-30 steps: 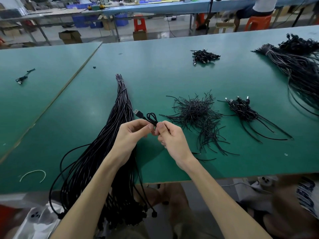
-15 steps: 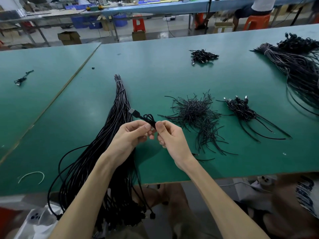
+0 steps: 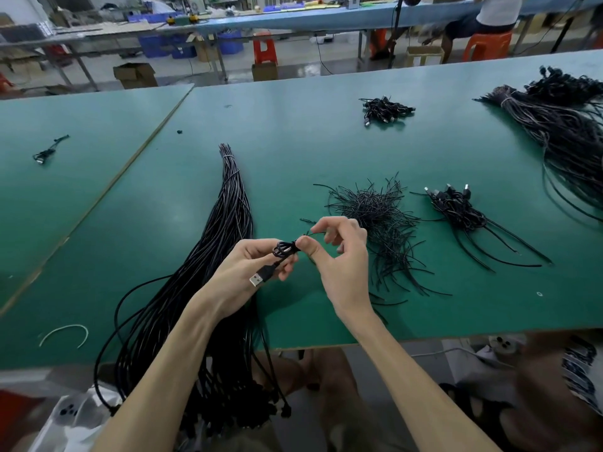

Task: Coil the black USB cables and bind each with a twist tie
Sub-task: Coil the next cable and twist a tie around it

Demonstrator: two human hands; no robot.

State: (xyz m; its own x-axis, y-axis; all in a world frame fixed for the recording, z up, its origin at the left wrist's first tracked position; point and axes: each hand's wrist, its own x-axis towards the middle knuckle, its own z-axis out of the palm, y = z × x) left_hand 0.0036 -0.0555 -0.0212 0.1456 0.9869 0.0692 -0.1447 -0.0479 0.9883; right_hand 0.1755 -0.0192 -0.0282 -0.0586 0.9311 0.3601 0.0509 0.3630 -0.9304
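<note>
While the left hand [image 3: 241,275] holds a small coiled cable [image 3: 284,248] just left of the pile of twist ties [image 3: 368,207] on the green table [image 3: 293,151], its fingers curled round the loops, the USB plug [image 3: 259,278] hangs down over the palm. The right hand [image 3: 342,262] pinches a twist tie [image 3: 310,235] between thumb and forefinger, right against the coil; its other fingers are loosely bent. A long bundle of cables [image 3: 231,223] lies further left of the pile, finished coils [image 3: 456,210] just to its right.
</note>
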